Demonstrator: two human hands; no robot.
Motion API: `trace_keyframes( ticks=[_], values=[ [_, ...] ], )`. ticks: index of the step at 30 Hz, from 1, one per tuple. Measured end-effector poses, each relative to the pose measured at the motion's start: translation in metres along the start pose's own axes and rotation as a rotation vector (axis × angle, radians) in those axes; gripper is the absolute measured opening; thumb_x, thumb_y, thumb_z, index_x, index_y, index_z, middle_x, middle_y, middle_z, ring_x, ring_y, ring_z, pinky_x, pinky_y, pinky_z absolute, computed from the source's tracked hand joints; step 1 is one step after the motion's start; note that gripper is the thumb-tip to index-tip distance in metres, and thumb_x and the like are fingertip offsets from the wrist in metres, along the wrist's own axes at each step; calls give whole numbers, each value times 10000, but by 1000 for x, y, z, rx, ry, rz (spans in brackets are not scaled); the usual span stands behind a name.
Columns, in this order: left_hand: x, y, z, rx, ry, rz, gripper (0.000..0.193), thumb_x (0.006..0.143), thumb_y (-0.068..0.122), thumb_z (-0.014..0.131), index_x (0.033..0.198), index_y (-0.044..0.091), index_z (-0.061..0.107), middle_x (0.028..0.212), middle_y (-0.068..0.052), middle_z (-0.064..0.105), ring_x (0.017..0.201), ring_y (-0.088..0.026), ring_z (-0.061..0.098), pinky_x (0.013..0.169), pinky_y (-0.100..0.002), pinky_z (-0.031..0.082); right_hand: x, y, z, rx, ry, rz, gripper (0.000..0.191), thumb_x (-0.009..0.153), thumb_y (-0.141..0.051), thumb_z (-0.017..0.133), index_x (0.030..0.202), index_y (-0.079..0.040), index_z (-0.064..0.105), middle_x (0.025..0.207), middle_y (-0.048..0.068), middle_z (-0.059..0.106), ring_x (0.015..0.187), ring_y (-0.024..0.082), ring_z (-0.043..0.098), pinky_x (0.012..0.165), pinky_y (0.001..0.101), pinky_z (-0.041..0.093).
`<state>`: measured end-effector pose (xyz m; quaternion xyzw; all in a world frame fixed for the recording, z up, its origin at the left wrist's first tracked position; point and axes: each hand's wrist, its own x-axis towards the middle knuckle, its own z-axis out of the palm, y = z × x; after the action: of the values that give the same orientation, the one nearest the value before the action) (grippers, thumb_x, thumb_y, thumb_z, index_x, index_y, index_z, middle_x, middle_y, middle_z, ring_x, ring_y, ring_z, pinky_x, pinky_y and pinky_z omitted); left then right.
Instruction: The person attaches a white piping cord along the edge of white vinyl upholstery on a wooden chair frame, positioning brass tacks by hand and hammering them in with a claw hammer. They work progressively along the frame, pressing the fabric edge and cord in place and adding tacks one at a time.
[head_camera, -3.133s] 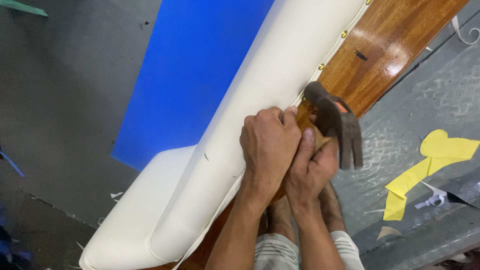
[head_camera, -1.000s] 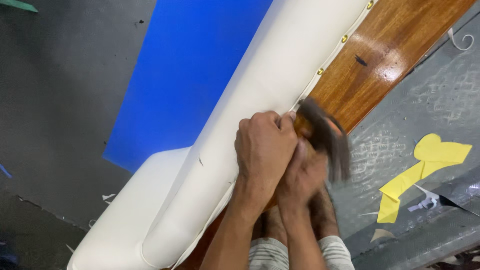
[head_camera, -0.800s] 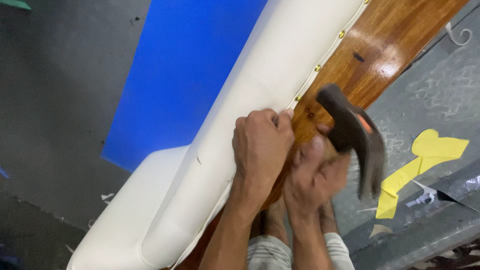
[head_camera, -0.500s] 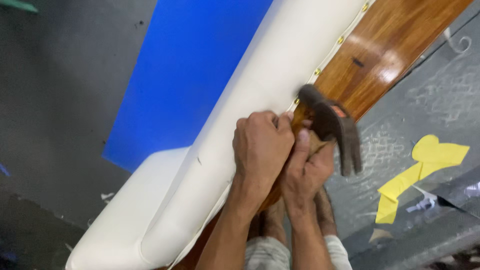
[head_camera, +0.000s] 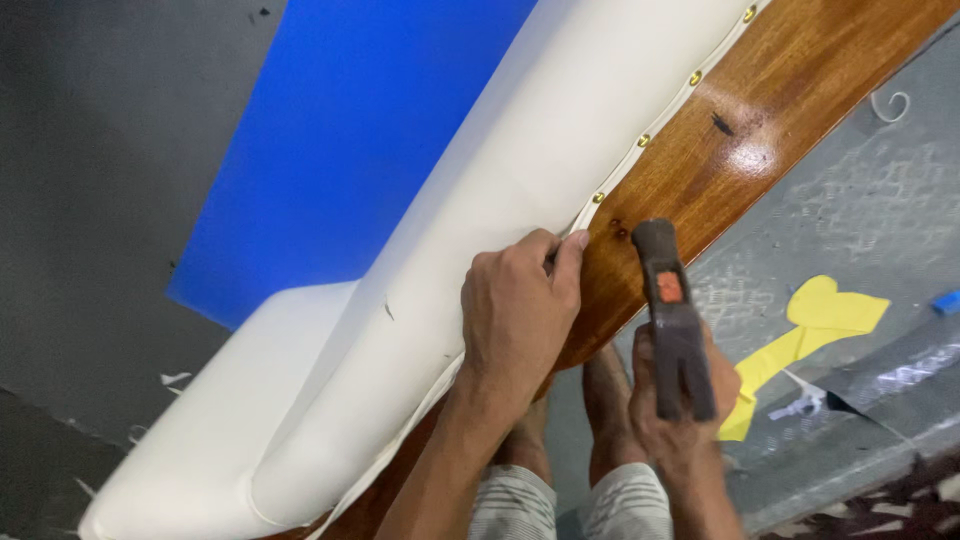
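Note:
My left hand (head_camera: 518, 302) presses on the edge of the white upholstered cushion (head_camera: 470, 240), its fingertips pinching the white trim strip against the varnished wooden rail (head_camera: 720, 140). A row of brass tacks (head_camera: 643, 140) runs along that trim toward the upper right. My right hand (head_camera: 680, 410) grips a dark metal hammer (head_camera: 672, 310) with an orange mark on it. The hammer's head is raised just off the wood, to the right of my left fingertips.
A blue sheet (head_camera: 360, 140) lies on the grey floor beyond the cushion. Yellow scraps (head_camera: 815, 325) and small white offcuts (head_camera: 800, 405) lie on the floor at the right. My bare feet (head_camera: 600, 400) stand below the rail.
The hammer swung up and down on the rail edge several times. Now it is drawn back from the wood, and my left hand has stayed on the trim.

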<state>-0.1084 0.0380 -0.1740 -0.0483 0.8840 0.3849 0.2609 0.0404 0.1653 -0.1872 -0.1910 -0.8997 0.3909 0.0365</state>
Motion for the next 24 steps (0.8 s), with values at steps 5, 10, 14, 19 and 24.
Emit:
trace_keyframes(
  ticks=[5, 10, 14, 19, 24],
  values=[
    [-15, -11, 10, 89, 147, 33, 389, 992, 268, 676, 685, 29, 690, 521, -164, 617, 441, -324, 651, 463, -422, 511, 54, 35, -42, -155, -288, -356, 385, 973, -92, 661, 1334, 32, 609, 1026, 210, 682, 861, 314, 699, 740, 407, 556],
    [-13, -23, 19, 84, 122, -20, 421, 978, 317, 678, 661, 40, 683, 499, -162, 623, 444, -333, 659, 444, -430, 506, 102, 41, -55, -193, -596, -571, 451, 905, -142, 753, 1284, 75, 639, 714, 108, 655, 534, 170, 610, 461, 331, 469],
    [-13, -28, 18, 39, 167, -4, 409, 957, 322, 698, 653, 49, 693, 489, -167, 609, 431, -344, 638, 440, -433, 493, 127, 30, -54, -286, -740, -790, 436, 930, -251, 722, 1269, 20, 672, 664, 87, 651, 458, 129, 557, 398, 311, 433],
    [-11, -26, 19, 9, 103, -56, 401, 970, 314, 680, 664, 55, 692, 457, -133, 600, 403, -295, 645, 411, -410, 490, 134, 29, -60, -460, -703, -933, 433, 1033, -277, 626, 1330, 35, 665, 759, 171, 699, 487, 147, 559, 340, 269, 417],
    [-12, -23, 17, -12, 39, -107, 391, 975, 324, 666, 689, 59, 694, 451, -110, 608, 386, -268, 644, 408, -398, 493, 129, 30, -67, -483, -759, -931, 460, 993, -281, 650, 1335, 25, 664, 602, 79, 626, 409, 120, 496, 330, 310, 379]
  ],
)
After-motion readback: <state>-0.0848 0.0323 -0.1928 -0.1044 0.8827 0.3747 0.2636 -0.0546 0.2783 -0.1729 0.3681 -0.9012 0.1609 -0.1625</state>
